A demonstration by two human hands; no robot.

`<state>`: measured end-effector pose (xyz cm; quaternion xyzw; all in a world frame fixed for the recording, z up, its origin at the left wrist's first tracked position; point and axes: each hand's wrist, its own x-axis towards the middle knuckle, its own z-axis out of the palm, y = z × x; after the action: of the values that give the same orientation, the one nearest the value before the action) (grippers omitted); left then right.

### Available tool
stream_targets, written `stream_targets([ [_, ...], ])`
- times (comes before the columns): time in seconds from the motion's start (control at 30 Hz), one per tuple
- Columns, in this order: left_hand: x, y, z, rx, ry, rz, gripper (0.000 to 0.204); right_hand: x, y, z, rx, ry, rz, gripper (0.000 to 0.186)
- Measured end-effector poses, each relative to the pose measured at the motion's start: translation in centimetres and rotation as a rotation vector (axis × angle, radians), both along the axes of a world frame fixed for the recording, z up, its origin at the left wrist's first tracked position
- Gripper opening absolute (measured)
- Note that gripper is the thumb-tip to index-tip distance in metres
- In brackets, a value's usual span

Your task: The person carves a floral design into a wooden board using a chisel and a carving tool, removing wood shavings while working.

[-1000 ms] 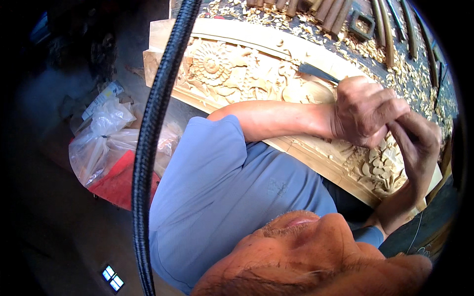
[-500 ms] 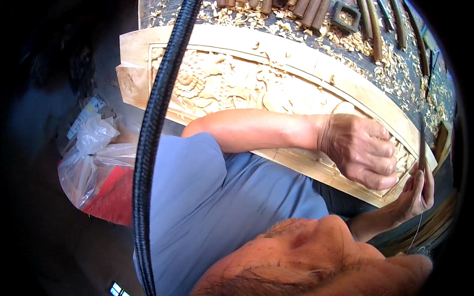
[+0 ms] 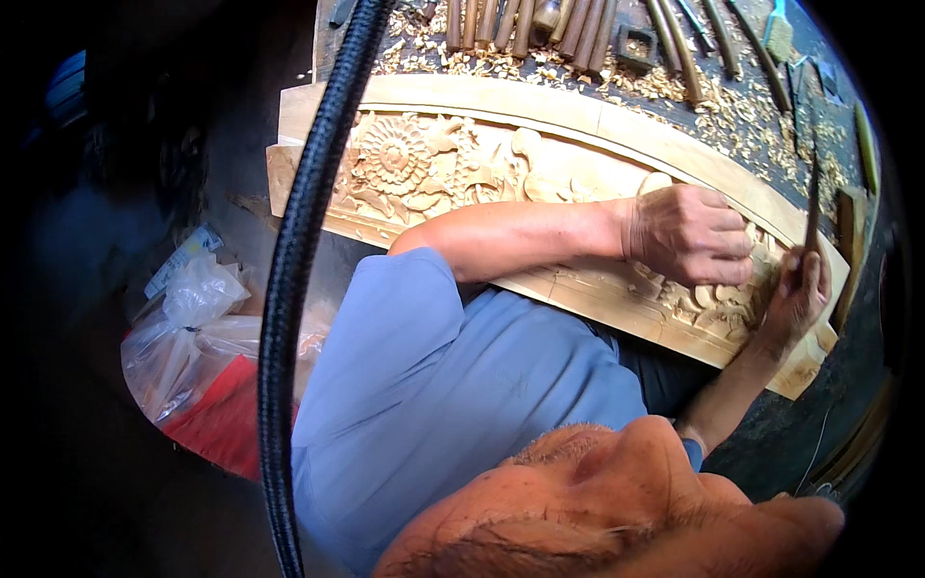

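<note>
A pale carved wooden panel (image 3: 400, 154) with flowers and leaves in relief lies across the bench. My left hand (image 3: 689, 233) rests on the right part of its carving, fingers curled closed; what they may hold is hidden. My right hand (image 3: 802, 289), just right of it at the panel's right end, grips a long narrow dark chisel (image 3: 812, 197) pointing away from me, its blade over the panel's edge and the shavings behind.
A row of wood-handled tools (image 3: 578, 29), a dark square metal block (image 3: 636, 48) and a brush (image 3: 779, 37) lie among shavings (image 3: 665, 87) on the bench. Plastic bags (image 3: 193, 318) with red material sit at left. A black braided cable (image 3: 299, 270) crosses the view.
My left hand came off the chisel and moved down onto the carving. My right hand swung the chisel from lying across the panel to pointing away from me. The view has shifted slightly.
</note>
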<state>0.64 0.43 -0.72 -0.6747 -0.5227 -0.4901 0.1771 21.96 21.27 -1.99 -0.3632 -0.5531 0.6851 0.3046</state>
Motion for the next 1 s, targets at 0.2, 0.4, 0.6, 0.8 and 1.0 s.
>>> stream_targets([
  [0.2,2.9,-1.6,3.0,-0.138,0.102,-0.076,0.010,-1.7,-1.9,3.4,0.242,-0.216,0.207,0.030],
  [0.4,4.2,-7.8,3.6,-0.266,0.114,-0.084,0.011,-7.1,-4.4,9.1,0.748,-0.286,0.391,0.028],
  [0.6,4.9,-12.8,3.1,-0.327,-0.008,0.039,0.015,-10.6,-5.1,13.7,0.969,-0.479,0.493,0.024],
  [0.8,6.2,-14.8,2.6,-0.347,-0.153,0.052,0.019,-15.1,-5.9,16.1,1.142,-0.689,0.599,0.025],
  [1.0,6.9,-14.9,2.7,-0.318,-0.124,-0.018,0.019,-18.4,-5.3,17.3,1.263,-0.759,0.692,0.024],
])
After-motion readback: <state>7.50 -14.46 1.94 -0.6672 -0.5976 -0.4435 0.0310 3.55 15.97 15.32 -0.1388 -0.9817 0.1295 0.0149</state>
